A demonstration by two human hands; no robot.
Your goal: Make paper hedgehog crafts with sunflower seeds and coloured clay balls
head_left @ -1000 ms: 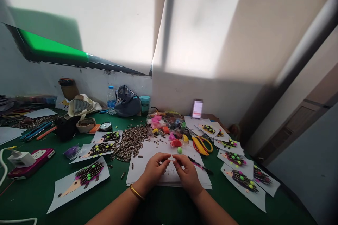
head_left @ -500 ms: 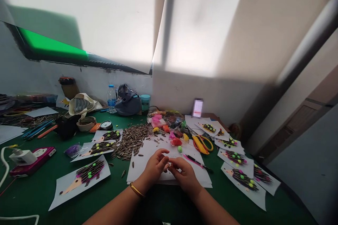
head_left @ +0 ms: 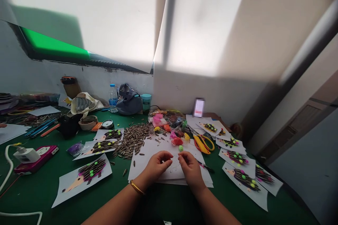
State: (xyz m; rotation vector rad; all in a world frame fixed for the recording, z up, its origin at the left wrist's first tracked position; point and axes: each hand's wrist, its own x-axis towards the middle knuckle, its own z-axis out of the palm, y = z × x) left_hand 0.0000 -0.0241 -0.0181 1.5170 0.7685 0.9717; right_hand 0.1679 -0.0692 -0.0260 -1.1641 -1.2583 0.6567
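Both hands are over a stack of white paper, whose top sheet bears a faint pencil drawing. My left hand, with a gold bangle at the wrist, curves with a gap between thumb and forefinger, and nothing shows in it. Across a small gap, my right hand has its thumb and fingertips together; whatever they pinch is too small to make out. Just beyond the right fingertips sits a light green ball of clay. A dark pen lies partly behind the right hand.
Sunflower seeds are heaped left of the paper. Bagged coloured clay and yellow scissors lie beyond it. Hedgehog pictures flank both sides. A power strip is at left; a phone stands at the back.
My hands, whose fingertips met over the paper, have moved apart, uncovering the pencil drawing. At the far left edge, part of another hand has come into view.
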